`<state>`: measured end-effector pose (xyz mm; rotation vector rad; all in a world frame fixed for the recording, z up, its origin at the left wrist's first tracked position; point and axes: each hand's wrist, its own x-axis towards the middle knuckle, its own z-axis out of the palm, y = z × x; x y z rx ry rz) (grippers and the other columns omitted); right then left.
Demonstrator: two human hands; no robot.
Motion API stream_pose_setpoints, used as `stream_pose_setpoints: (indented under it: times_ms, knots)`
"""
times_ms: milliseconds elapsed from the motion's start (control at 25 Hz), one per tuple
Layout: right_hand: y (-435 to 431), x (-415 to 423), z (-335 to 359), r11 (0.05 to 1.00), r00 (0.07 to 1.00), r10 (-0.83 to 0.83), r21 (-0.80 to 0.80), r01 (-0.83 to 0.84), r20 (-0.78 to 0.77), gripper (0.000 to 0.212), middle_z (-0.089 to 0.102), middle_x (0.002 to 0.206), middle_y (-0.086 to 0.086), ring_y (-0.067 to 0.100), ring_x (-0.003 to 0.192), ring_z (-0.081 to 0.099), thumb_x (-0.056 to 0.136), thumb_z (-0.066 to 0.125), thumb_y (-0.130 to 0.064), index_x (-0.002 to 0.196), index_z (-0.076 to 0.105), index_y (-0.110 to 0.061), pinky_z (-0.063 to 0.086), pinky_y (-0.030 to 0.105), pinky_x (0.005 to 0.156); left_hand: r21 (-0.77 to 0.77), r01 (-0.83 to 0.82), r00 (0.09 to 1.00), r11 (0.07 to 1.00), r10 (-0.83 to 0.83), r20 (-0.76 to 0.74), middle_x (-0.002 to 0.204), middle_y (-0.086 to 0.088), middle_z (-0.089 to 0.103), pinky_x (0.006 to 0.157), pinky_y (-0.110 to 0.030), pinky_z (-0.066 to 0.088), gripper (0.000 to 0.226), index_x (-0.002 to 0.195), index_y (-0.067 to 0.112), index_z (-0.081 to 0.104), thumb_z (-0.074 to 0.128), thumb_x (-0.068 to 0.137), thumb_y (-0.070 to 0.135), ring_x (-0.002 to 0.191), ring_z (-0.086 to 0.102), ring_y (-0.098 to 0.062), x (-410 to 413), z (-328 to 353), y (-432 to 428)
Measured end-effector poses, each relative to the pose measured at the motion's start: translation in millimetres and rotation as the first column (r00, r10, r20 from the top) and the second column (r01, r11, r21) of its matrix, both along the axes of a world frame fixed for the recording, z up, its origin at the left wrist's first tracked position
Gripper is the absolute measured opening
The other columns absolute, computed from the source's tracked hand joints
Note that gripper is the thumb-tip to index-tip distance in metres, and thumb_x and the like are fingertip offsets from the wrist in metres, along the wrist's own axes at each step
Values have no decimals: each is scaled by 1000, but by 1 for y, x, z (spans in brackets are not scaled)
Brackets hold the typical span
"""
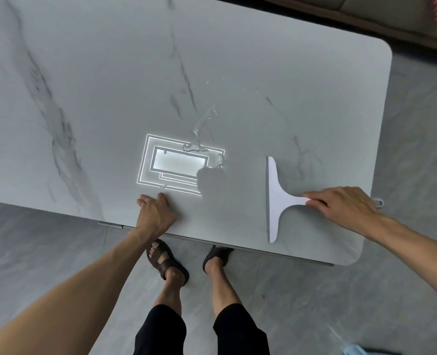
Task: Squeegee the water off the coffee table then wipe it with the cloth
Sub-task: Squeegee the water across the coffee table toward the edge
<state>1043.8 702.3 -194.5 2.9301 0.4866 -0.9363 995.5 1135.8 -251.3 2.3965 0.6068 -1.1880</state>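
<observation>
A white squeegee point(276, 201) lies flat on the pale marble coffee table point(96, 85), blade to the left, handle pointing right. My right hand point(340, 204) covers the handle and grips it near the table's right edge. A trail of water point(199, 139) runs across the middle of the tabletop, ending in a small puddle by a bright ceiling-light reflection. Flat on the table near its front edge rests my left hand point(155, 212), fingers apart, holding nothing. I see no cloth on the table.
The table's front edge runs just above my sandalled feet point(168, 262) on the grey tile floor. A dark rug or sofa base borders the far right corner. A blue-and-white object point(350, 348) lies on the floor at the bottom right.
</observation>
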Motion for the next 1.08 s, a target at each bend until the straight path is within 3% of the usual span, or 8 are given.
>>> stream_pose_setpoints:
  times_ms: [120,200,320,440,600,680,880,1080]
  knots:
    - [44,-4,4,986,989,137,103,-131,-50,35,71,105,-16,13,96,66,94,33,-59,123,52,-55,43,30,69,46,-52,980,998,42,193,107,-24,54,77,-41,45,25,98,3,49,40,75,0,102,53,-44,-7,3,10]
    - [109,-7,-8,942,955,279,220,-253,-96,36,71,105,-10,18,98,66,94,34,-58,124,51,-51,41,31,71,39,-219,935,975,199,295,79,-9,56,61,-34,39,20,92,9,48,38,77,1,74,54,-31,-15,6,21]
    - [221,-10,-32,849,860,478,344,-401,-179,33,70,106,-3,24,97,64,96,35,-54,122,55,-46,38,34,71,52,-403,854,914,355,380,71,-1,50,61,-33,35,17,91,14,45,38,79,4,70,49,-28,-24,3,45]
    - [297,-1,-45,800,826,541,398,-448,-157,32,70,96,-1,25,90,65,98,36,-51,116,60,-40,37,34,67,57,-483,811,874,422,407,72,1,50,59,-33,35,9,90,15,43,39,84,9,71,49,-26,-31,-1,70]
    - [309,27,-53,846,883,457,357,-395,-107,36,70,116,-2,24,106,63,96,38,-54,123,59,-44,40,34,78,25,-452,834,892,412,367,77,-4,53,57,-32,36,20,94,15,42,44,78,4,74,53,-30,-38,-2,77]
    - [284,49,-51,895,936,340,338,-292,-93,35,68,121,-4,24,111,62,94,39,-56,122,58,-49,39,34,82,1,-446,831,895,414,373,83,-8,55,58,-32,34,23,94,14,42,45,76,1,75,52,-31,-36,-4,70]
    - [163,89,-41,978,998,56,199,-58,14,33,70,116,-6,26,105,64,91,36,-56,118,55,-56,43,35,79,-66,-376,865,924,376,332,90,-5,55,55,-29,35,26,100,16,44,48,78,4,74,52,-23,-11,-3,41]
    - [36,87,-13,988,983,-153,50,149,102,29,72,112,-6,28,99,65,96,41,-50,118,61,-51,44,34,73,-114,-276,898,954,298,323,84,-1,55,64,-32,41,13,99,15,50,50,86,15,79,55,-27,23,3,3]
